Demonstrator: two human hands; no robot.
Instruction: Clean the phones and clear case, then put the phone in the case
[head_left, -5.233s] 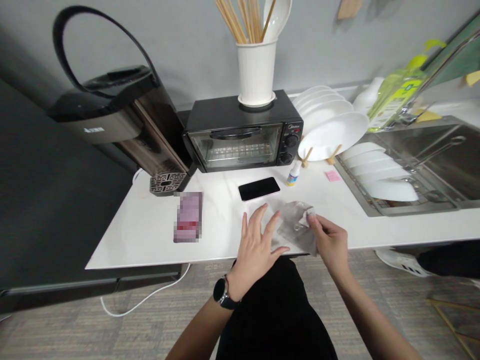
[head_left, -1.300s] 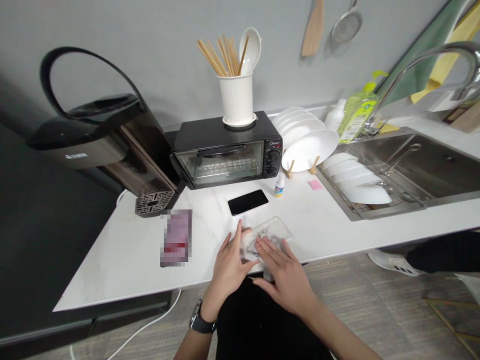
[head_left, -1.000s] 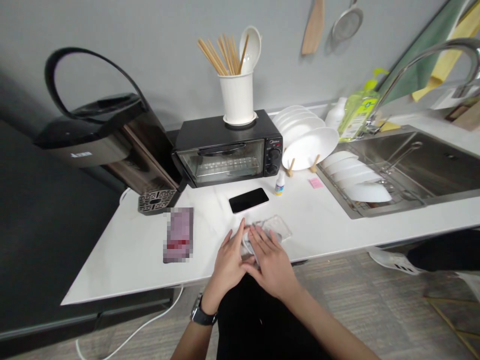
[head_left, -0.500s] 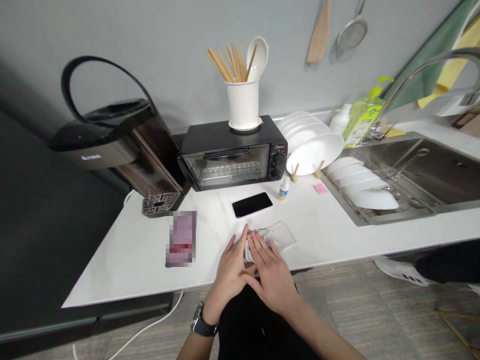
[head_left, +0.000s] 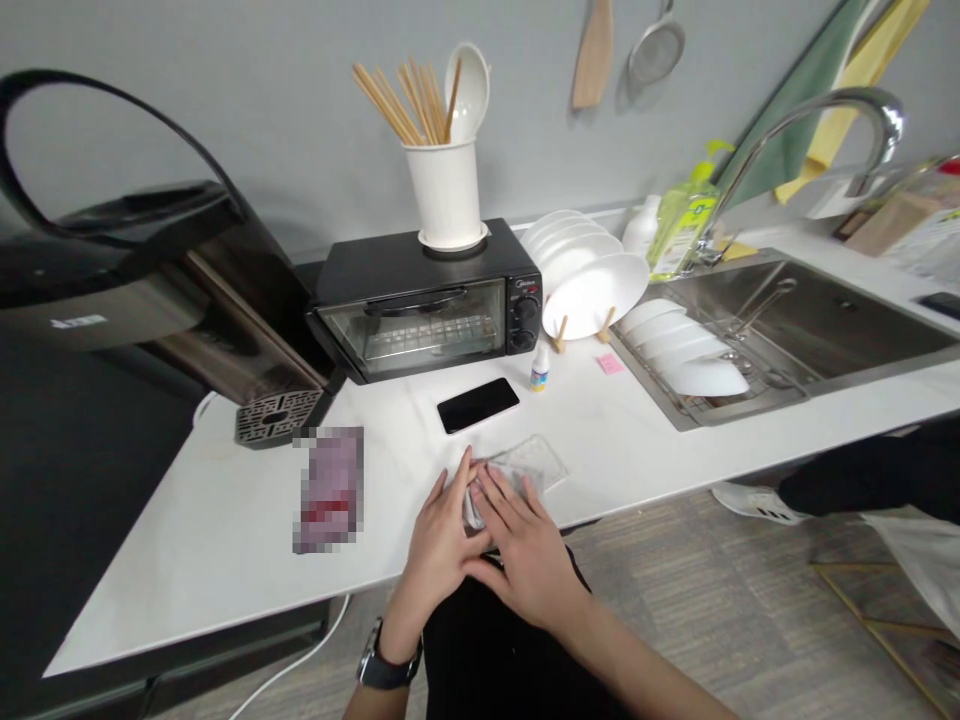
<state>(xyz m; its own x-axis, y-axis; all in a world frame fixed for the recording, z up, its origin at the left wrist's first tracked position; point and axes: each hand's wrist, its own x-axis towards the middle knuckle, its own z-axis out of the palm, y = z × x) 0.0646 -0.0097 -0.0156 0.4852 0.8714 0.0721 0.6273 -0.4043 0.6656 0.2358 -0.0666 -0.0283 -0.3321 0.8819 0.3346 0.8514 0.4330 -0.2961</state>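
Observation:
A clear plastic phone case (head_left: 541,462) lies at the counter's front edge, its far end sticking out past my fingers. My left hand (head_left: 441,540) holds its near end, thumb on one side and fingers on the other; a watch is on that wrist. Pressed down over the case, my right hand (head_left: 529,550) has its fingers stretched out over a crumpled white wipe (head_left: 472,508), mostly hidden between both hands. A black-screened phone (head_left: 478,405) rests just beyond them. A small white bottle (head_left: 539,368) with a yellow-and-blue label stands behind the phone.
Left of my hands lies a blurred-out purple packet (head_left: 334,485), near a hot-water dispenser (head_left: 277,415). A toaster oven (head_left: 427,335) carries a cup (head_left: 446,195) of chopsticks. To its right come plates (head_left: 596,295), a pink note (head_left: 610,364) and a sink (head_left: 862,320). A person's shoe (head_left: 757,500) shows below.
The view has turned to the right, so everything sits further left. My hands stay over the case and wipe, with only slight finger movement; the phone and bottle stay put.

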